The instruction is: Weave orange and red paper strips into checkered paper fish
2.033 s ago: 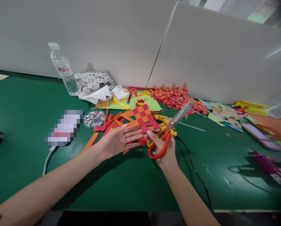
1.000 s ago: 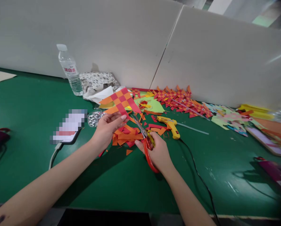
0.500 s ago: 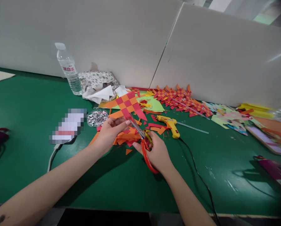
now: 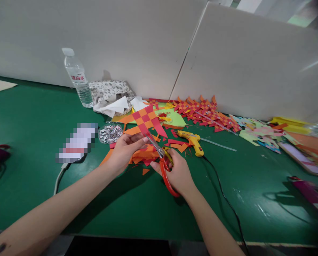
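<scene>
My left hand (image 4: 127, 149) pinches the near end of a woven paper fish (image 4: 146, 119), checkered in red and orange with loose strips for fins. Red-handled scissors (image 4: 166, 176) are in my right hand (image 4: 179, 172), its fingers wrapped through the handles. Their blades meet the fish's edge close to my left fingertips; whether they are parted I cannot tell. Something yellow shows within my right fingers, partly hidden. Beneath both hands lies a heap of orange and red paper scraps (image 4: 143, 154).
A yellow glue gun (image 4: 192, 140) with a black cord lies right of my hands. Finished paper fish (image 4: 209, 113) are piled by the wall. To the left are a tub of googly eyes (image 4: 110, 134), a phone (image 4: 77, 144), a water bottle (image 4: 79, 80) and a tissue pouch (image 4: 111, 92).
The woven paper fish has shifted very slightly at its far end. Both hands and the scissors stay almost in the same place.
</scene>
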Tool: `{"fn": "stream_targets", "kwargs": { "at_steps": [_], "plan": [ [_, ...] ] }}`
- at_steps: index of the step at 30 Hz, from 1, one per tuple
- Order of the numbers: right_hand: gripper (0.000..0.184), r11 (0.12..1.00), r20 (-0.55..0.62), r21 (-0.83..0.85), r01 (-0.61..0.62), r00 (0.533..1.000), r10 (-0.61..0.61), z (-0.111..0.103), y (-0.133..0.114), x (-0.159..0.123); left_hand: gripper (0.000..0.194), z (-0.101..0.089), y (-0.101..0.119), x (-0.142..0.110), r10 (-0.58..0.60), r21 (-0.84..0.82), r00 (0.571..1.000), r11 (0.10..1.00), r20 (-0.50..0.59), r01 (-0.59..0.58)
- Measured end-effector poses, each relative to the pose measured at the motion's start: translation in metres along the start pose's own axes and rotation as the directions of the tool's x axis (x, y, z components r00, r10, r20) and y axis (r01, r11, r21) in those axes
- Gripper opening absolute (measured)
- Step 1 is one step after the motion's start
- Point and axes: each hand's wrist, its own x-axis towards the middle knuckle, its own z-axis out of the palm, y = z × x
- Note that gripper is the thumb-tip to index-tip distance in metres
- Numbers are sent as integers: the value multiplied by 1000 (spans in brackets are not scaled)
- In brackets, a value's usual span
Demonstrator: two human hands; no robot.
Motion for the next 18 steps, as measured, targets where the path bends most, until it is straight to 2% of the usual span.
{"fn": "stream_targets", "kwargs": {
  "at_steps": [18],
  "plan": [
    [29, 998, -29, 46, 42, 999, -40, 1, -1, 0, 25, 2, 2, -1, -26, -26, 999, 999, 25, 27]
  ]
}}
